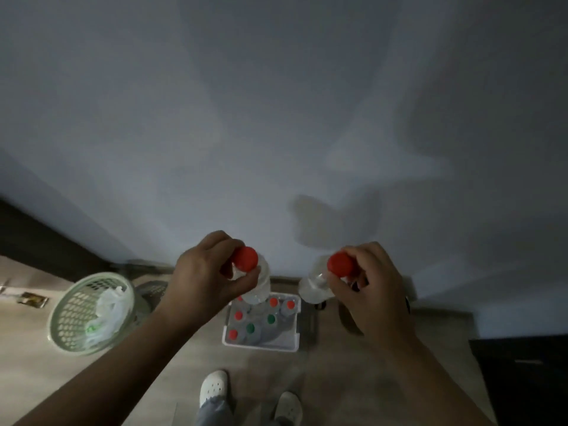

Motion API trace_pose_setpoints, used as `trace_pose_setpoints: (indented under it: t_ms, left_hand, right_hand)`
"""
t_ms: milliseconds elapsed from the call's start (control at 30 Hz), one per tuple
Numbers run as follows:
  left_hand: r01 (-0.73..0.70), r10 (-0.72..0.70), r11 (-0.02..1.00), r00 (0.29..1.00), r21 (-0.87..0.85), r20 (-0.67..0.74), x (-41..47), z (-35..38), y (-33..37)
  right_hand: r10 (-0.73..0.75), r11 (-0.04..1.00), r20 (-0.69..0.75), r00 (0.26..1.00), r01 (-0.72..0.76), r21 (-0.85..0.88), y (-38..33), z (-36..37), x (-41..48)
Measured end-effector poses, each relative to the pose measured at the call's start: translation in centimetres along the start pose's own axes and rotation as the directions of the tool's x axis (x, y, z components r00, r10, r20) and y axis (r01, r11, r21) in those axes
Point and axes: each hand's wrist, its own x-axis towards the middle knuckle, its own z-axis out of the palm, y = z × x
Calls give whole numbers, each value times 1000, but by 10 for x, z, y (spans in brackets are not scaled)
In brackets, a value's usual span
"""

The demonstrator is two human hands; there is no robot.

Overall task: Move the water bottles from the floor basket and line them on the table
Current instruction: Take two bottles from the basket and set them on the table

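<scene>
No lettering can be read on anything.

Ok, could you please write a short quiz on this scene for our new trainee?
1. True or false: the left hand grips one clear plastic red-capped bottle, and the right hand grips a second red-capped bottle.
2. What lies in the round pale green perforated basket? A) a white plastic bag B) a shoe C) a book
3. How many green caps show in the white rectangular floor basket?

Key: 1 true; 2 A; 3 two.
</scene>
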Motion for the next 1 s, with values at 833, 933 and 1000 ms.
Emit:
trace_pose_setpoints:
  t_ms: [833,933,1000]
  left_hand:
    - [-164,-322,851,586,-498,-744,-100,-332,111]
    - [-93,-345,883,534,-459,-772,-149,-364,91]
    - [-34,-343,910,498,-413,-797,-183,-385,75]
  right_hand:
    - [-464,603,-292,836,540,587,-392,-59,21]
    - [-483,579,-264,835,531,619,-435,-22,1]
    - [-515,551,-242,822,534,641,-465,4,-16]
